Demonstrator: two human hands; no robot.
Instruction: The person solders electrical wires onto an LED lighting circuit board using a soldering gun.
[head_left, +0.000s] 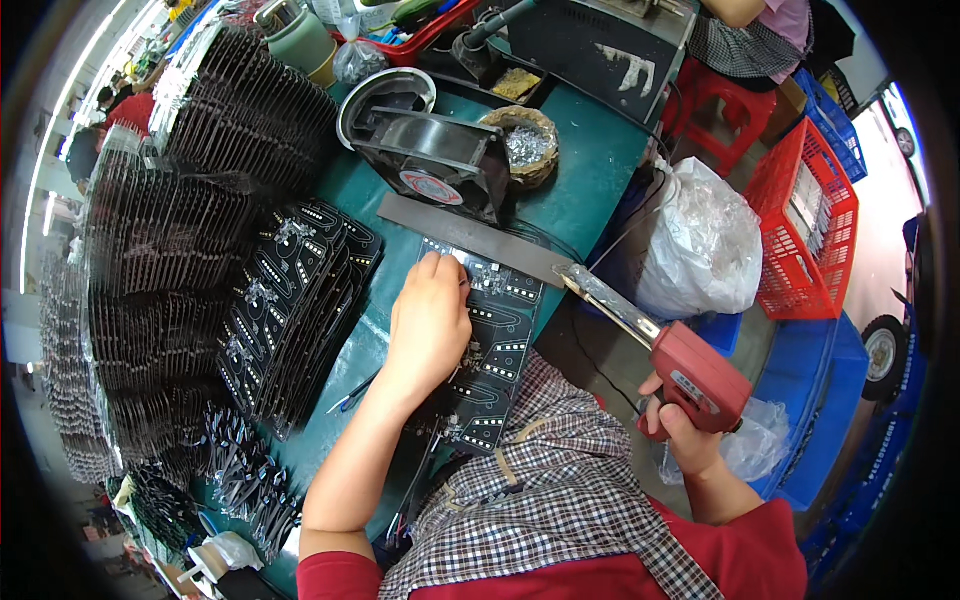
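Key relation: gun tip vs. board. The circuit board (505, 340) is on the surface (600, 125) in front of the person, long axis running roughly away from the lap, far end up by the metal bar (465, 236). The bar lies crosswise there, slanting from far left to nearer right.

Left hand (430, 315) is over the board's far-left part, forearm coming in from the near left. Fingers bunched together, tips down at the board; can't tell if they pinch a small part or just press.

Right hand (685, 435) is wrapped around the handle of the red soldering gun (703, 375), off to the right of the board. Barrel points far-left, slantwise to the board's long axis; tip sits by the bar's right end, near the far-right corner. Touching or just above, can't tell.

So left hand is nearer the board; right reaches it only via the barrel, tip leftward of the grip.
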